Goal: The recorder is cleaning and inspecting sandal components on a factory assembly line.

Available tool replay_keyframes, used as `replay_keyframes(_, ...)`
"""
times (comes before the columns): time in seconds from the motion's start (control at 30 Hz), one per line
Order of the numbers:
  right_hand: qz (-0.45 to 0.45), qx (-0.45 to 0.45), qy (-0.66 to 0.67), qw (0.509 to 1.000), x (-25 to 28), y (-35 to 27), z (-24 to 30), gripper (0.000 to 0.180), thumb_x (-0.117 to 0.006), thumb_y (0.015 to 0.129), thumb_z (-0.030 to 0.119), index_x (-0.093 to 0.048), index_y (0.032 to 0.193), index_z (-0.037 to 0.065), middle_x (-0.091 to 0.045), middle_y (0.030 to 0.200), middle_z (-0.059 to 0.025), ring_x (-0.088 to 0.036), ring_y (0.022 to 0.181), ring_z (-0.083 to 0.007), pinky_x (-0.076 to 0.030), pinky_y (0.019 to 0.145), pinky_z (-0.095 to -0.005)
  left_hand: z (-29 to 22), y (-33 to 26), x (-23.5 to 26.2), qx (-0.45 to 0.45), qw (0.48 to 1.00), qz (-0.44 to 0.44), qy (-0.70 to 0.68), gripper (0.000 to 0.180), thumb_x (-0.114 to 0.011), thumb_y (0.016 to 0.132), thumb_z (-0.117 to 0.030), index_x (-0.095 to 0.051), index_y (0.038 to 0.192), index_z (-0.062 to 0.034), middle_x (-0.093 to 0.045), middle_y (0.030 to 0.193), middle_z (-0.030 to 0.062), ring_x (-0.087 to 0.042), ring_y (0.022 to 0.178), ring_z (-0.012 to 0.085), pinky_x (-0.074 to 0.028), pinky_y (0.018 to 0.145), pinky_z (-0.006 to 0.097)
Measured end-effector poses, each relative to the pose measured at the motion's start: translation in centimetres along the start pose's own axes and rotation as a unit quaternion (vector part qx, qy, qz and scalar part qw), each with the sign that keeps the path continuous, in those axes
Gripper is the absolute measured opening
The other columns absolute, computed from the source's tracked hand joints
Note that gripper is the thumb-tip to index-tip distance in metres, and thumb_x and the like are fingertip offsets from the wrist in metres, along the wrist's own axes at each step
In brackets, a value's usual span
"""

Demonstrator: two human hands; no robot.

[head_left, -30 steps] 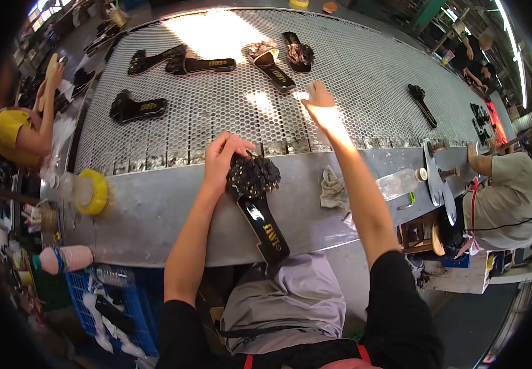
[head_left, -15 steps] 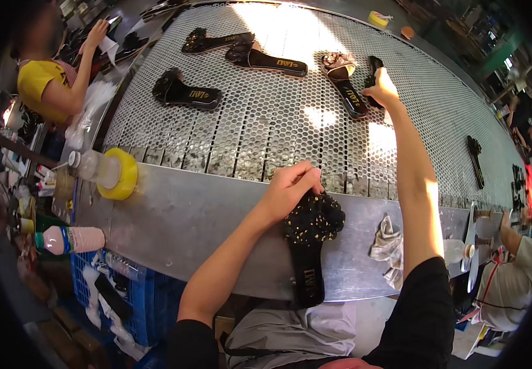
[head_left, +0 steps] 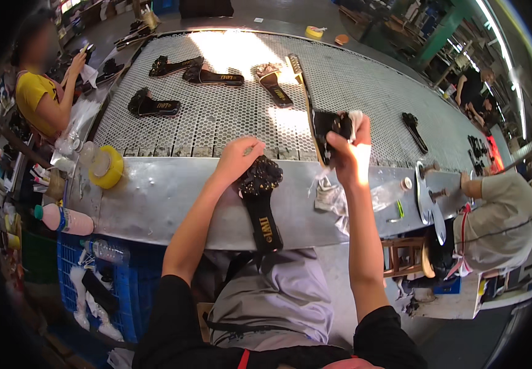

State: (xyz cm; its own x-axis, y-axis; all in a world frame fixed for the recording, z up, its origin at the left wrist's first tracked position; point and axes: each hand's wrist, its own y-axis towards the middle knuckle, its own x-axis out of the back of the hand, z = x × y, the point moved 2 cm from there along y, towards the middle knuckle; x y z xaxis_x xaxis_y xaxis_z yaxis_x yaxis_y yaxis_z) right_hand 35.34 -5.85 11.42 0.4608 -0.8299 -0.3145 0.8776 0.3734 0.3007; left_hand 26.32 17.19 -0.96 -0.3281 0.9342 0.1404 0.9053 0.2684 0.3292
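Lifted off the far part of the mesh table (head_left: 364,80) and brought toward the near side since the earlier frame: second sandal (head_left: 322,125), now in the right hand (head_left: 354,150). View swung as well; small apparent shifts elsewhere put down to that.

Left to right:
Pink bottle (head_left: 72,220) and yellow ring-shaped object (head_left: 107,167) at the left end of the metal ledge (head_left: 146,197). Three black sandals (head_left: 155,107) lying on the mesh beyond, untouched.
Left hand (head_left: 238,161): fingers curled at the toe end of the first sandal (head_left: 261,212), as in the earlier frame; firmness of hold, cannot tell. First sandal lying on the ledge, insole up, heel toward the body.
Pink-topped sandal (head_left: 276,93) farther out on the mesh, apart from both hands.
Right hand: closed around the flowered upper of the second sandal, sole tipped on edge, one end pointing away over the mesh. Pale patch at the fingers: cloth or glare, cannot tell. Contact with the table also unclear.
Rag (head_left: 333,200) near, on the ledge; clear bottle (head_left: 390,194) farther right.

Meaning, as judged: one sandal now at each hand, one fewer loose on the mesh.
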Motion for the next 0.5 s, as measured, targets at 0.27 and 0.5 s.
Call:
replay_keyframes(0.27, 0.044, -0.03, 0.122, 0.991, 1.2, -14.5, 3.9, 0.058, -0.067, 0.064, 0.001, -0.047, 0.118, 0.002, -0.057, 0.103, -0.0096, -0.053, 0.066, -0.0081, -0.05, 0.067, -0.0237, -15.0, -8.5, -8.0, 0.092, 0.933, 0.066, -0.342, 0.073, -0.058, 0.103, -0.037, -0.022, 0.159, -0.0065, -0.04, 0.155, 0.0103, -0.053, 0.126, 0.021, -0.048, 0.098, 0.039)
replay_keyframes(0.5, 0.007, -0.112, 0.189, 0.975, 0.9, -20.0, 3.5, 0.058, -0.063, 0.068, 0.002, -0.044, 0.123, -0.001, -0.061, 0.103, -0.0132, -0.045, 0.048, -0.002, -0.047, 0.049, -0.0173, -13.8, -11.9, -11.6, 0.165, 0.886, -0.029, -0.433, 0.068, -0.069, 0.095, -0.023, -0.036, 0.149, 0.0019, -0.057, 0.114, 0.0058, -0.059, 0.107, 0.014, -0.049, 0.09, 0.031)
